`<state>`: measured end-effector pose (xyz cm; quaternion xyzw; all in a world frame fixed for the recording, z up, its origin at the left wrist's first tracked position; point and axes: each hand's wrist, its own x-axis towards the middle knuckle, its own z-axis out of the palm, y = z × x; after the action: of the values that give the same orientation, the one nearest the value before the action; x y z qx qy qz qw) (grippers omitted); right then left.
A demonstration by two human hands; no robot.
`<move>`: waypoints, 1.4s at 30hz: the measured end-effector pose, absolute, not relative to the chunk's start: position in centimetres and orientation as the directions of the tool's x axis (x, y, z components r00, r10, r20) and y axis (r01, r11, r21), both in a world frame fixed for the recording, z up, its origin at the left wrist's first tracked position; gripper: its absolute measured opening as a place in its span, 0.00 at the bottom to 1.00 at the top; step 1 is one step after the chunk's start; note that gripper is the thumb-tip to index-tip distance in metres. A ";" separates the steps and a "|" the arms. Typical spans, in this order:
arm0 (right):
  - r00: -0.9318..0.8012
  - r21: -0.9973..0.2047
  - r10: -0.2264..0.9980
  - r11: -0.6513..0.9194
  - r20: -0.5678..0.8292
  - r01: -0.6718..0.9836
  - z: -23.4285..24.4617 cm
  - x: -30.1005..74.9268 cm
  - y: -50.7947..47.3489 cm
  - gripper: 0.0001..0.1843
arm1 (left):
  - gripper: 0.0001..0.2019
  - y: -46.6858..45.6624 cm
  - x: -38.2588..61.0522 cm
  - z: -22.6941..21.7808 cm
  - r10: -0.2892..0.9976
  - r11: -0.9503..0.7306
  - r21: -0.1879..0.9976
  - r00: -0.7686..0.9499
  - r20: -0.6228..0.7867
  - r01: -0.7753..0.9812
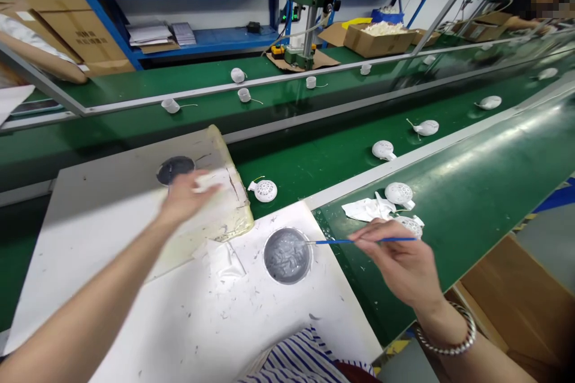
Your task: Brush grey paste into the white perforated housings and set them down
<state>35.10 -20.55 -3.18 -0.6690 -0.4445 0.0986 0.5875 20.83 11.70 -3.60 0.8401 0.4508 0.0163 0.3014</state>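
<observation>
My right hand [402, 263] pinches a thin blue paintbrush [335, 242] held nearly level. Its tip points left, at the right rim of a round tub of grey paste [287, 255]. My left hand [186, 194], blurred by motion, reaches over the white board with thumb and fingers apart; no held thing can be made out. Just beyond it is a second round tub with dark grey contents [176, 169]. A crumpled white tissue [230, 260] lies left of the paste tub. A white perforated round part [265, 190] with a thin wire sits on the belt right of my left hand.
More white round parts [398, 193] and a white cloth [366, 208] lie near my right hand. Others rest along the green belt [314, 161]. Small white cups [171, 106] stand behind the metal rail. An open cardboard box [516, 287] is at lower right. Other people work nearby.
</observation>
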 end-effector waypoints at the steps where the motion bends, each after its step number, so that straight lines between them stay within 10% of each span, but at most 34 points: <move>1: 0.551 -0.863 0.749 0.055 0.368 0.502 -3.6 34.7 -20.2 0.10 | 0.31 10.8 22.7 -4.7 0.736 -0.457 0.476 0.620 -0.270 0.751; 9: 0.443 -0.772 0.837 -0.039 0.321 0.634 -7.4 33.2 -17.4 0.04 | 0.23 8.0 33.8 -10.1 0.612 -0.490 0.287 0.559 -0.560 0.824; 16: 0.413 -0.776 0.873 -0.068 0.258 0.627 -8.7 33.3 -16.5 0.03 | 0.30 9.8 26.3 -5.7 0.435 -0.272 0.734 0.760 -0.484 0.623; 20: 0.491 -0.835 0.852 -0.131 0.180 0.535 -8.9 32.9 -16.3 0.03 | 0.36 7.7 20.3 -4.0 0.432 0.134 0.952 0.848 -0.307 0.277; 26: 0.607 -0.932 0.786 -0.121 0.121 0.342 -8.4 32.7 -17.5 0.04 | 0.29 3.0 15.1 -3.9 0.522 0.360 0.933 0.827 -0.207 0.007; 32: 0.624 -0.903 0.778 -0.213 0.073 0.372 -7.6 32.9 -19.0 0.07 | 0.23 1.0 14.0 -2.7 0.472 0.503 0.859 0.802 -0.366 0.096; 42: 0.808 -0.982 0.580 0.067 -0.108 -0.179 -7.7 33.4 -20.1 0.09 | 0.18 -0.6 14.5 -1.4 0.539 0.617 0.765 0.608 -0.583 0.187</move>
<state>33.35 -20.12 -7.68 -0.6291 -0.1593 0.2662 0.7127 14.49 -0.63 -1.43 0.4233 0.4286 0.1114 0.7904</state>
